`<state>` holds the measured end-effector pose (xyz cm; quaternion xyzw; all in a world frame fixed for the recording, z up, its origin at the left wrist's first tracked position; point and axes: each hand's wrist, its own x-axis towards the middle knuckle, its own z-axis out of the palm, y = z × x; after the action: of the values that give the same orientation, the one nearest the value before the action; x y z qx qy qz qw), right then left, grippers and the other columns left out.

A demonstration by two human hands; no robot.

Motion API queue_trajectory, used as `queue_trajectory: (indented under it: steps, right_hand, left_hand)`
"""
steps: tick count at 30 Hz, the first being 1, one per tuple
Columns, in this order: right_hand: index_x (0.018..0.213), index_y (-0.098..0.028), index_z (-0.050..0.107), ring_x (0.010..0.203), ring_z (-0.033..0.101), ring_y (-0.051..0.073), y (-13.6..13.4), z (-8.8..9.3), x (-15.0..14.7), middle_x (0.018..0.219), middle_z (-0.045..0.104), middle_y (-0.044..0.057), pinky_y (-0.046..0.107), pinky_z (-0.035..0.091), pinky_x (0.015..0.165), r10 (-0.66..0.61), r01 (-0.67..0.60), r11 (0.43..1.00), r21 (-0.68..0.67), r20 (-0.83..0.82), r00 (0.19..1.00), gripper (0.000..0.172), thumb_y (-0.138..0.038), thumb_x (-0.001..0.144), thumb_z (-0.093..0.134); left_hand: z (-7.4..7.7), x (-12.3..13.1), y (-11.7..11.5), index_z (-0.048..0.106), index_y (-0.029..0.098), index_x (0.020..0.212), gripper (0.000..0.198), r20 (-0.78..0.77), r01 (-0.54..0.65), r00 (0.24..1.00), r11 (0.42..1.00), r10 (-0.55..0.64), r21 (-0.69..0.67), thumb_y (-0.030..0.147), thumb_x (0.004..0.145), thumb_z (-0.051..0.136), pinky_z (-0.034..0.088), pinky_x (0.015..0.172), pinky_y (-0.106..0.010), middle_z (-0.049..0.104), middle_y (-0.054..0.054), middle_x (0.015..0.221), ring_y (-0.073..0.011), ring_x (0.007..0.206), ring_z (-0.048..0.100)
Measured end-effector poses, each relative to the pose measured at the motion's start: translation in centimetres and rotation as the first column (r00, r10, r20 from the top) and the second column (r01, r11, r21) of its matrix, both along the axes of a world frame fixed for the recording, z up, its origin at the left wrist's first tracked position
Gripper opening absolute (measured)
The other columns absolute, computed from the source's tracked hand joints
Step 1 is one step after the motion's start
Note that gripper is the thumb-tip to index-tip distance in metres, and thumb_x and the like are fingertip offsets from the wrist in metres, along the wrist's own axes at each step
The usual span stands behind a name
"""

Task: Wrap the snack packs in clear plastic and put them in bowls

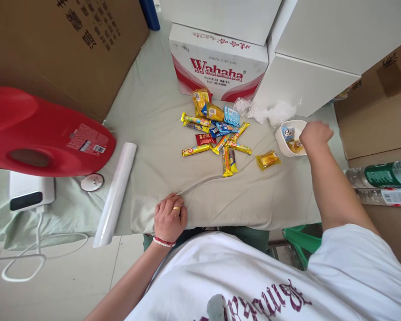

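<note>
Container (284, 148), white and open-topped, stands on the right of the cloth-covered surface (147, 120) with wrapped snacks inside. The right hand (316, 136) overlaps its right rim; its fingers are bent inward and blurred, and whether they hold anything cannot be told. A yellow packet (268, 159) lies near and left of the container, just beside it. Farther left, a loose heap of snacks (217, 130) sits mid-surface, before a Wahaha carton (218, 69). The left hand (169, 217) rests by the near edge, fingers loosely curled; any grip on the cloth cannot be determined. Creased cloth stretches from this hand to the container, giving room along the near side. Clear crumpled plastic (280, 113) and white boxes (307, 84) bound the far side, a white roll (115, 196) and red jug (50, 127) the left, cardboard (377, 111) the right. Tiled floor (70, 276) shows beyond the near left edge.
</note>
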<state>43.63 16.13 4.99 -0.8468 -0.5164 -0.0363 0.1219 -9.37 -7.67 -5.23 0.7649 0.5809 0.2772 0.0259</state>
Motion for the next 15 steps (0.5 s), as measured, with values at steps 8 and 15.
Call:
queue_trajectory:
  steps: [8,15]
  right_hand:
    - [0.133,-0.017,0.063,0.118,0.059,0.031,8.5,-1.1,-16.0,0.141,0.056,0.016,0.049,0.046,0.097,0.592,-0.592,0.806,-0.009,-0.002,0.806,0.036,-0.030,0.102,0.051]
    - [0.113,-0.007,0.066,0.105,0.060,0.019,8.6,0.2,-18.6,0.127,0.065,0.019,0.036,0.044,0.093,0.499,-0.493,0.865,0.099,-0.057,0.865,0.028,-0.020,0.102,0.043]
  left_hand:
    - [0.1,0.0,-0.1,0.067,0.023,0.103,0.021,-0.008,0.004,1.000,0.999,-0.005,-0.054,0.012,0.088,0.056,0.048,0.096,-0.044,0.075,-0.010,0.106,-0.0292,0.118,0.068]
    - [0.0,0.1,-0.4,0.068,0.023,0.103,0.022,0.051,0.002,0.999,0.995,0.003,-0.097,0.012,0.089,0.055,0.048,0.099,-0.044,0.075,-0.011,0.107,-0.0289,0.120,0.067]
